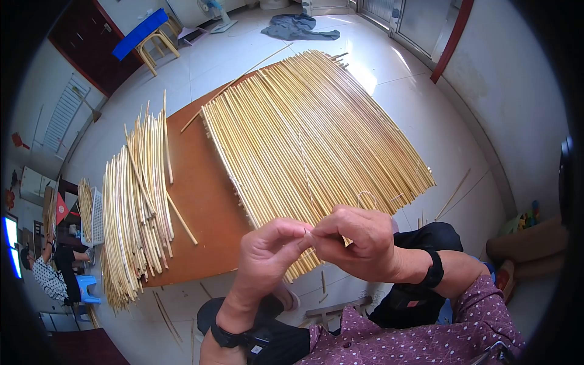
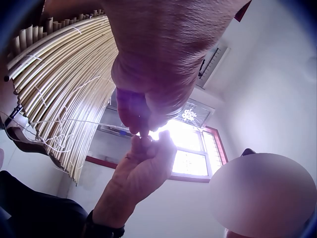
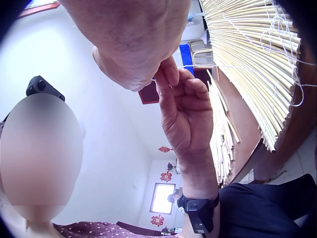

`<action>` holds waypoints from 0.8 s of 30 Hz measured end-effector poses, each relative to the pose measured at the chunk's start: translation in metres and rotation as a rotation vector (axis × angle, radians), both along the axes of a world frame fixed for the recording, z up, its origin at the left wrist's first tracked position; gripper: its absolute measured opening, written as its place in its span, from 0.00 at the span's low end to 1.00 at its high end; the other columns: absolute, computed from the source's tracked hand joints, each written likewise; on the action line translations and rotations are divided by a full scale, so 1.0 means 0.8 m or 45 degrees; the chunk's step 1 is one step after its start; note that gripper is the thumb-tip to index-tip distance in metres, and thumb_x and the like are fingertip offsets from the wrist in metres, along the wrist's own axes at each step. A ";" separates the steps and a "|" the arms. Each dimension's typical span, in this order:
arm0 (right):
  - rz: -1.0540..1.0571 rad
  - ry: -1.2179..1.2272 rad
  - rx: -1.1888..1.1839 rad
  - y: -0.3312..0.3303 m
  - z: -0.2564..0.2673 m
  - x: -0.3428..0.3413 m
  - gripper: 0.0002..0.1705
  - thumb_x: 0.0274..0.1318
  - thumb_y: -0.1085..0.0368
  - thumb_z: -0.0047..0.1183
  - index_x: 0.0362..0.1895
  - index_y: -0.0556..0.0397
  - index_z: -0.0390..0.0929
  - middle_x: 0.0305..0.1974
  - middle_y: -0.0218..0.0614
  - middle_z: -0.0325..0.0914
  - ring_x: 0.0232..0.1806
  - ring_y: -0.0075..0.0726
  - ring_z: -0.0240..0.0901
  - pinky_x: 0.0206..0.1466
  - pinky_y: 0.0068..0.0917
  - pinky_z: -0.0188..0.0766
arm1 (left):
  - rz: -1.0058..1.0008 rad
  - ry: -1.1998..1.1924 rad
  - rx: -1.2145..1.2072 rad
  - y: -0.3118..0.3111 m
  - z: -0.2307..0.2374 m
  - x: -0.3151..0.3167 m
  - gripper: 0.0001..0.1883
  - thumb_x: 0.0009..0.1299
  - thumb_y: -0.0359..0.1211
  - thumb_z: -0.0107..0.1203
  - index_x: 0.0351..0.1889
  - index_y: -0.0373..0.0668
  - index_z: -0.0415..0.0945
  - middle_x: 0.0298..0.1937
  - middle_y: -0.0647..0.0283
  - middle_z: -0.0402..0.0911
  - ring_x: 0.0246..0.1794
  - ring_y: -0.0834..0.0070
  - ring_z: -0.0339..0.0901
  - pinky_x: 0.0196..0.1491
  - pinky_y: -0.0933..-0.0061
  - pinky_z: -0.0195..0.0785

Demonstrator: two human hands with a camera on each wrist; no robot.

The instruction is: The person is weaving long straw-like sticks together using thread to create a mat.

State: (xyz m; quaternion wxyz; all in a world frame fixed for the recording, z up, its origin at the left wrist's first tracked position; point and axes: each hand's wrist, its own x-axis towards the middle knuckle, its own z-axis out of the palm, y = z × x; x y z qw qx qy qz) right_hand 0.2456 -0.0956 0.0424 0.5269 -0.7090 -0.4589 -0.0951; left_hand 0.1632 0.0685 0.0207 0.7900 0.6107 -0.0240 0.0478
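thread (image 2: 84, 121) looks light and limp, probably best held near its end; left hand (image 1: 269, 250) and right hand (image 1: 359, 240) pinch it.

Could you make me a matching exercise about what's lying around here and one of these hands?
1. stick mat
2. loose sticks
3. left hand
4. grey cloth

A. crumpled on the floor
B. fingertips meeting those of the right hand
C. laid out as one flat sheet
D. heaped at the brown table's left end

Pairs: 1-C, 2-D, 3-B, 4-A
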 end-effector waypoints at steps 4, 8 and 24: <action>0.005 0.047 -0.009 0.000 0.000 0.000 0.09 0.44 0.74 0.61 0.29 0.53 0.74 0.22 0.33 0.73 0.20 0.32 0.73 0.21 0.25 0.69 | 0.000 -0.010 0.006 0.000 0.000 0.000 0.07 0.68 0.19 0.53 0.42 0.34 0.77 0.42 0.61 0.80 0.45 0.78 0.76 0.50 0.77 0.71; 0.007 0.054 -0.013 0.000 0.000 0.000 0.08 0.44 0.74 0.62 0.29 0.53 0.74 0.22 0.34 0.74 0.21 0.33 0.74 0.22 0.25 0.69 | 0.001 -0.013 0.016 0.000 0.000 0.000 0.07 0.68 0.19 0.54 0.42 0.34 0.77 0.41 0.61 0.80 0.44 0.78 0.77 0.50 0.77 0.71; 0.009 0.156 -0.016 0.000 -0.003 0.001 0.06 0.47 0.73 0.61 0.30 0.54 0.76 0.25 0.35 0.77 0.24 0.32 0.77 0.24 0.24 0.72 | 0.026 -0.007 0.016 -0.002 0.001 0.000 0.07 0.68 0.20 0.54 0.43 0.34 0.77 0.41 0.62 0.80 0.44 0.78 0.77 0.48 0.78 0.71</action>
